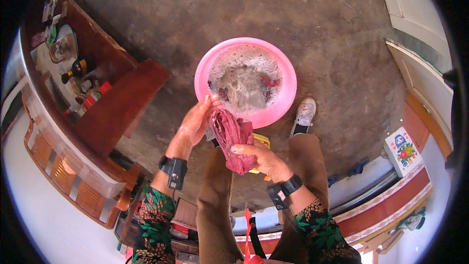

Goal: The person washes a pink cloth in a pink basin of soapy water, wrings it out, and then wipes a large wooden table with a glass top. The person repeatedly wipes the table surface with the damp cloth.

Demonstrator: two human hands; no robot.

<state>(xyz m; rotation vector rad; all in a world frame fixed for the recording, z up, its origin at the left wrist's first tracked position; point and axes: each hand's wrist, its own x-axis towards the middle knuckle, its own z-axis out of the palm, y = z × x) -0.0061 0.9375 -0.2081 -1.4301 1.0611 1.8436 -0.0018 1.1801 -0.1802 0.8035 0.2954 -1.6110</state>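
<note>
A wet, dark pink cloth [232,135] is bunched up in front of me, just over the near rim of a pink plastic basin [289,91]. My right hand [262,156] grips its lower end, thumb across the folds. My left hand [199,117] is at the cloth's upper left side, fingers extended towards the rim; whether it grips the cloth is hard to tell. Sudsy, greyish water [243,77] in the basin holds dark reddish fabric [269,82], partly submerged. Behind the cloth and my right hand, a yellow object [263,140] shows in part.
The basin stands on a concrete floor [329,18], with my shoe [306,112] close to its lower right. A brown wooden table [121,106] bearing bottles and small items is at left, beside a wooden chair [88,198]. A white box with a flower print [403,152] sits at right.
</note>
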